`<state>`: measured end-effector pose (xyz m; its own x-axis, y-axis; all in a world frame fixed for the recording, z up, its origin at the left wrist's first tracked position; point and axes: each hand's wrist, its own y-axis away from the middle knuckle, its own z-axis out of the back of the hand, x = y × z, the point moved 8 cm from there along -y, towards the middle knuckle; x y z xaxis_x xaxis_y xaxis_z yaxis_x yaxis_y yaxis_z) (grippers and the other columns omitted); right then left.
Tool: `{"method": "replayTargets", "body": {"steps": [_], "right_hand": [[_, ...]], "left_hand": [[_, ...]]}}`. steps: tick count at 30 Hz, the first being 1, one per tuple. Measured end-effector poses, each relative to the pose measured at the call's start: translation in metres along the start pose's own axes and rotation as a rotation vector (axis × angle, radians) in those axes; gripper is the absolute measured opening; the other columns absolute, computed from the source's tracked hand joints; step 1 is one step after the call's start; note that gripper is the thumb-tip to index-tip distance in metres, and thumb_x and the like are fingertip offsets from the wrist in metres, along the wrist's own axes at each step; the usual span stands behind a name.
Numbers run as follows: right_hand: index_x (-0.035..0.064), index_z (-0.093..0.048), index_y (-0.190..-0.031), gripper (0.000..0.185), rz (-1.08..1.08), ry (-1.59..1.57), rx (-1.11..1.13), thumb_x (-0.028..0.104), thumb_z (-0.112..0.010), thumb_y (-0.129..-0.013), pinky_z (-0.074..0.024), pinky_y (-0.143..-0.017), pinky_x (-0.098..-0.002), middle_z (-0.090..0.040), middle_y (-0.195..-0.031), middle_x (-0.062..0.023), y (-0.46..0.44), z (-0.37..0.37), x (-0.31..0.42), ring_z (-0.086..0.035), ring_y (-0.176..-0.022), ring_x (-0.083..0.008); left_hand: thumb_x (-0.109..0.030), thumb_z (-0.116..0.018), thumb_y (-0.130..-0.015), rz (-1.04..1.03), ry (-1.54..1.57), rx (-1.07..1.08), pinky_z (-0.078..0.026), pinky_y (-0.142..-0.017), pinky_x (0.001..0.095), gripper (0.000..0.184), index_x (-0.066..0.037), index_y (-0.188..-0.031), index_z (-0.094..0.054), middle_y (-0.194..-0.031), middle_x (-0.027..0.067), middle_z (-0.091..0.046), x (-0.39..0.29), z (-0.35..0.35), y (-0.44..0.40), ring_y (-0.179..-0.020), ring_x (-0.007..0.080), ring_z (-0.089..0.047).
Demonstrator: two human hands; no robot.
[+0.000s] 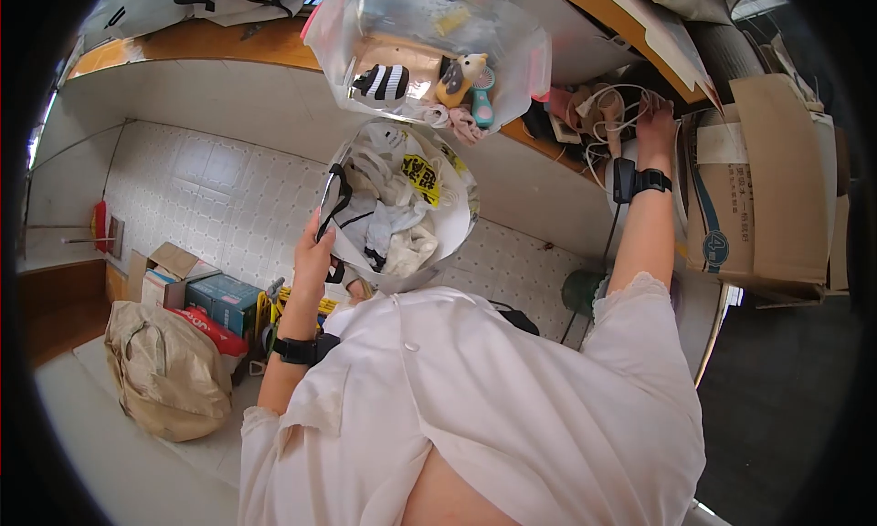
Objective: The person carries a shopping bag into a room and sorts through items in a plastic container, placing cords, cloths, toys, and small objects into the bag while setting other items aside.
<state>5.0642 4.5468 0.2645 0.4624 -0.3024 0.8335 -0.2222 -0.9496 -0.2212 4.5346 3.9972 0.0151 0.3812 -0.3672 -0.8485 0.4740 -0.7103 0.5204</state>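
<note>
My left hand (313, 254) is closed on the near left rim of a round, open bag (464, 193), beside its black strap (338, 197). Inside the bag lie crumpled white cloths or plastic bags (406, 247) and a piece with a yellow and black label (419, 176). On the right, my right hand (655, 135) reaches into the clutter on the shelf, its fingers closed around a looped white cable (614, 92). Its fingertips are small and partly hidden. Pinkish items (575, 110) lie left of that hand.
Beyond the bag, a clear plastic bin (416, 24) holds a striped item (384, 82), a plush toy (459, 80) and a teal handheld fan (483, 97). Cardboard boxes (758, 188) stand right of my arm. A beige bag (164, 371) and a blue box (221, 302) are at left.
</note>
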Motion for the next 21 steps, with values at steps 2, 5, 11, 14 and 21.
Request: {"method": "replayTargets", "body": {"steps": [2, 5, 11, 14, 21], "right_hand": [[0.0026, -0.037, -0.153, 0.064, -0.297, 0.413, -0.296, 0.045, -0.050, -0.108, -0.0486, -0.107, -0.0445, -0.047, -0.148, -0.0217, 0.046, 0.003, -0.006, -0.053, -0.130, -0.0348], [0.0025, -0.019, -0.162, 0.096, -0.291, 0.381, -0.184, 0.063, -0.058, -0.099, -0.0296, -0.121, -0.0451, -0.024, -0.165, -0.0208, 0.052, 0.007, -0.012, -0.033, -0.149, -0.0391], [0.0001, -0.028, -0.161, 0.095, -0.163, 0.617, -0.077, 0.060, -0.065, -0.096, -0.0291, -0.121, -0.0431, -0.028, -0.166, -0.0170, 0.127, -0.024, 0.011, -0.030, -0.152, -0.0347], [0.0008, -0.048, -0.151, 0.080, -0.116, 0.794, -0.081, 0.055, -0.067, -0.096, -0.0358, -0.115, -0.0420, -0.050, -0.154, -0.0165, 0.118, -0.004, -0.001, -0.044, -0.144, -0.0286], [0.0018, -0.068, -0.121, 0.039, 0.027, 0.653, 0.063, 0.034, -0.068, -0.098, -0.0445, -0.078, -0.0322, -0.071, -0.111, -0.0039, 0.075, -0.069, 0.044, -0.059, -0.098, -0.0096]], "left_hand": [[-0.010, -0.062, -0.100, -0.006, 0.007, -0.008, -0.044, -0.052, 0.0245, 0.058, -0.013, -0.156, -0.047, -0.088, -0.0020, -0.061, 0.003, 0.002, 0.000, -0.063, 0.0063, -0.053], [-0.011, -0.063, -0.099, 0.012, 0.003, -0.055, -0.044, -0.050, 0.0249, 0.059, -0.014, -0.156, -0.047, -0.084, -0.0027, -0.059, 0.000, 0.003, 0.005, -0.060, 0.0065, -0.051], [-0.013, -0.063, -0.099, 0.015, 0.014, -0.085, -0.043, -0.049, 0.0255, 0.059, -0.015, -0.156, -0.047, -0.081, -0.0030, -0.058, 0.002, 0.009, 0.001, -0.057, 0.0068, -0.050], [-0.014, -0.063, -0.099, 0.016, 0.023, -0.083, -0.043, -0.049, 0.0253, 0.059, -0.015, -0.156, -0.047, -0.080, -0.0029, -0.058, -0.001, 0.008, 0.001, -0.055, 0.0070, -0.050], [-0.015, -0.062, -0.100, 0.047, -0.013, -0.072, -0.043, -0.049, 0.0249, 0.059, -0.016, -0.157, -0.046, -0.078, -0.0025, -0.058, -0.004, 0.006, -0.001, -0.054, 0.0072, -0.050]]}}
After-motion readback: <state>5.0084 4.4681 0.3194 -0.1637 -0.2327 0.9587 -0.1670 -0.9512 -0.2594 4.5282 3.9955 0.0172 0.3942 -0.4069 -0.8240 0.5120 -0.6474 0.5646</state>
